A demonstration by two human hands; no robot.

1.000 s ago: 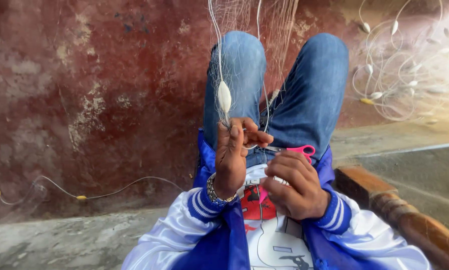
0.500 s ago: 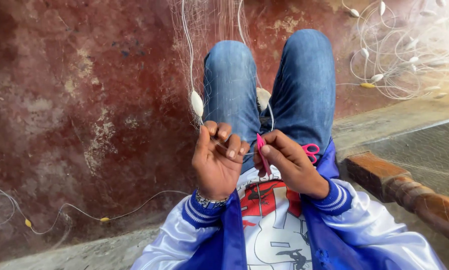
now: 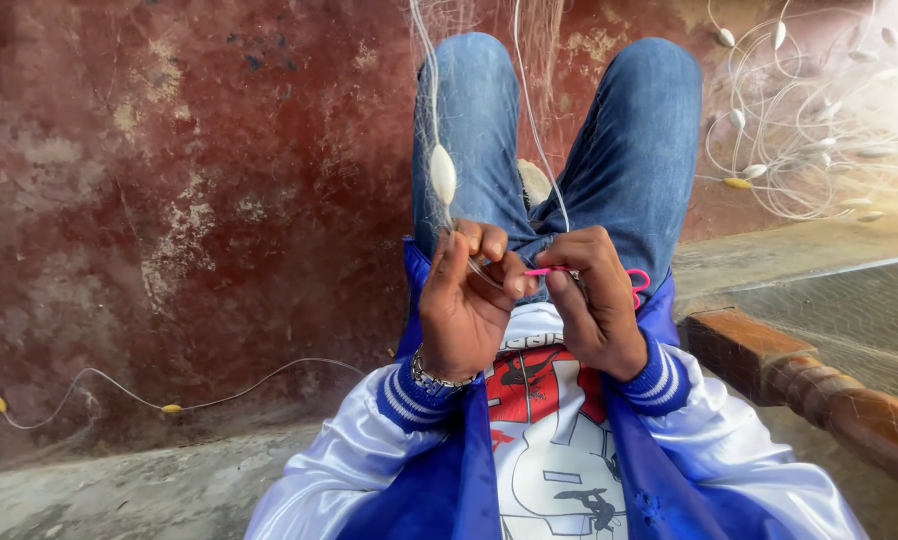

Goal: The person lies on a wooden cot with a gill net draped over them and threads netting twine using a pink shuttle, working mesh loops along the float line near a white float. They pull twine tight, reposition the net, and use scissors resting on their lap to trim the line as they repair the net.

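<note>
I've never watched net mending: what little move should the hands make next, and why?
Probably pull the line taut. The left hand pinches the white net line just below an oval float, while the right hand holds the pink tool close against those fingers.

— How are the hands set?

— Both raised close together over the chest. The left hand [image 3: 464,305] is palm toward the camera, fingers curled in, thumb up toward twelve o'clock.

— And the other?

— The right hand [image 3: 594,305] sits at its three o'clock, nearly touching — back outward, fingers bent, thumb and forefinger pinched toward nine o'clock. Both forearms rise from six o'clock, knees drawn up beyond.
</note>
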